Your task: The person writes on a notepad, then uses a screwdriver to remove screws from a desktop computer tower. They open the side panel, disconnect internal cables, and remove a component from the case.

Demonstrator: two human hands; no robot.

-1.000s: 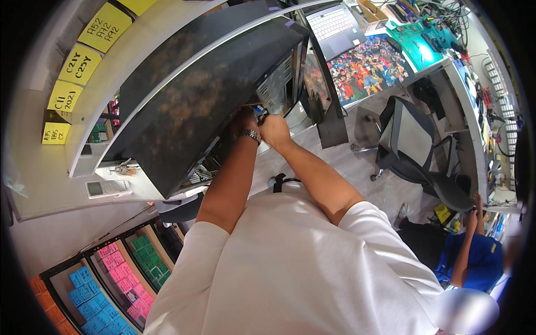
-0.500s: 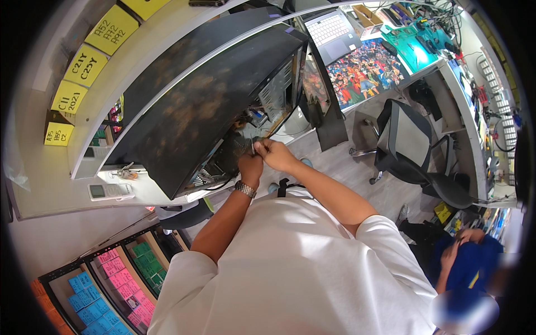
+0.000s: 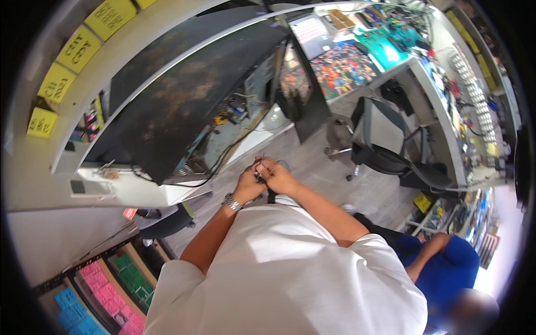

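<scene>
Right now your left hand [image 3: 249, 184] and right hand [image 3: 277, 175] pinch one small dark part [image 3: 258, 176], likely light and slippery, so grip its sides.

Up around 10 o'clock there's a row of yellow rectangular signs [image 3: 78, 47] with dark lettering stuck along the pale wall edge, and a smaller yellow one [image 3: 42, 123] sits lower at about 9 o'clock. Near 12 o'clock a laptop screen [image 3: 312, 34] glows pale white-pink on the bench, right above a busy multicoloured mat. Down at 7 o'clock, racks hold small packets in blocks: pink [image 3: 106, 285], green [image 3: 129, 273] and blue [image 3: 75, 312].
</scene>
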